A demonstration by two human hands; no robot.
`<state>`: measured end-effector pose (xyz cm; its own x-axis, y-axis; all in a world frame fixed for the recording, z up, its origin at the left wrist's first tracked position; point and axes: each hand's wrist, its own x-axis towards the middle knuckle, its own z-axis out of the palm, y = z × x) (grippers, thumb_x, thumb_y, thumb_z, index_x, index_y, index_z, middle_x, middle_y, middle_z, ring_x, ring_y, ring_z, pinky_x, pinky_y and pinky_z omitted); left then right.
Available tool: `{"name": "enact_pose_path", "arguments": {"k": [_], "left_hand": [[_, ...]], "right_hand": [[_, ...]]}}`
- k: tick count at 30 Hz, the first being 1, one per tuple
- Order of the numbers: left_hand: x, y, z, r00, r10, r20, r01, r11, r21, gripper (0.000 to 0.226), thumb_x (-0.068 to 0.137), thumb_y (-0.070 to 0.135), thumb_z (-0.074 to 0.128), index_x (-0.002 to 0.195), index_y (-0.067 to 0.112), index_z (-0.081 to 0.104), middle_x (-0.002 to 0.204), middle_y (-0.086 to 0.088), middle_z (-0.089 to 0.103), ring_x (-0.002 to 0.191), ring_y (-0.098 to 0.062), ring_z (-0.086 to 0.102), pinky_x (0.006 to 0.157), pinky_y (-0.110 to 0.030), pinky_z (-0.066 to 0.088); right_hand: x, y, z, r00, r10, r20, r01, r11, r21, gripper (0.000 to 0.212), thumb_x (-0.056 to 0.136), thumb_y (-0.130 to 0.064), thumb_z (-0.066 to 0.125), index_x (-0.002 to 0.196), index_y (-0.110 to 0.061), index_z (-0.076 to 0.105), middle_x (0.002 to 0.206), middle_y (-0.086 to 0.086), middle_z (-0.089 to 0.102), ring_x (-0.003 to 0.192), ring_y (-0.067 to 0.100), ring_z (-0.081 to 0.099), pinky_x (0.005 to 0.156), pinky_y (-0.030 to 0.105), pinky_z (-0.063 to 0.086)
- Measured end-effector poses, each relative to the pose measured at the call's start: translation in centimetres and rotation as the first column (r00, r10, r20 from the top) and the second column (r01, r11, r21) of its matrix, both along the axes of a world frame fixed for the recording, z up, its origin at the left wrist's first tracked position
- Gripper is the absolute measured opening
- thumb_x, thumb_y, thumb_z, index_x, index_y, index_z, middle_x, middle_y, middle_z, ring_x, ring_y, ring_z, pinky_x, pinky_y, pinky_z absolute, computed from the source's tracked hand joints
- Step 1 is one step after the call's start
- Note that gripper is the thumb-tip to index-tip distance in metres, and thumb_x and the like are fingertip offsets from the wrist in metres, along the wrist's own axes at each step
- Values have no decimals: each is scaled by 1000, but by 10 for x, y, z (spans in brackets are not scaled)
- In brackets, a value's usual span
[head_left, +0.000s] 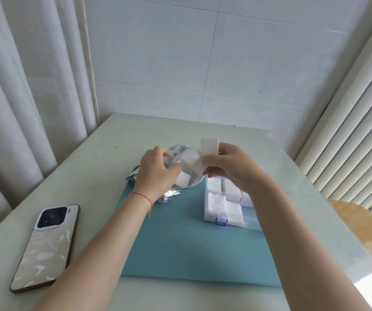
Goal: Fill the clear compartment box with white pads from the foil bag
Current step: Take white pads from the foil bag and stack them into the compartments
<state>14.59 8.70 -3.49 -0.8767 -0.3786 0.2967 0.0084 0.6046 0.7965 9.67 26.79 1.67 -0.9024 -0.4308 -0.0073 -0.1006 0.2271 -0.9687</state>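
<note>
The silver foil bag (172, 195) lies open on the teal mat (180, 243), with white pads (182, 181) showing in its mouth. My left hand (155, 171) grips the bag's upper edge. My right hand (227, 167) pinches a stack of white pads (209, 146) upright, just above the bag's mouth and beside the box. The clear compartment box (230, 218) with a blue latch sits at the right of the mat; white pads (223, 204) fill its near and left compartments. My right forearm hides the box's right side.
A phone (45, 245) lies face down at the table's front left. Curtains hang at the left, a radiator stands at the right, and a tiled wall is behind the pale table (104, 158). A wooden surface (360, 223) shows beyond the right edge.
</note>
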Motion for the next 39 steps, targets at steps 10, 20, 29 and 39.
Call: {"name": "enact_pose_path", "arguments": {"k": [10,20,29,39], "left_hand": [[-7,49,37,965,-240,-108,256,766,589,14,89,22,69,80,11,72,74,-6,71,67,-20,65,58,-26,48],[-24,60,36,974,-205,-96,219,749,625,8,91,2,60,87,1,66,75,-16,68,58,-22,70,54,-25,57],[-17,53,37,921,-374,-111,340,632,696,17,95,1,53,103,2,67,99,-23,70,89,-30,70,72,-31,60],[-18,48,34,892,-432,-132,381,564,732,25,97,-1,48,116,-2,64,110,-25,69,103,-34,68,82,-35,59]], "right_hand": [[-8,26,0,996,-58,72,82,912,-401,21,91,1,60,112,3,57,85,16,70,69,25,69,61,26,54],[-27,51,1,994,-104,-39,88,953,-291,13,92,-9,63,81,-6,68,66,4,62,58,17,55,57,23,47],[-19,40,-1,991,-111,-75,98,982,-162,17,87,-18,71,78,-8,62,60,4,61,51,14,52,49,25,37],[-17,34,-4,976,-159,-150,149,986,-79,19,85,-25,74,76,-11,64,66,3,57,63,17,47,57,32,38]]}}
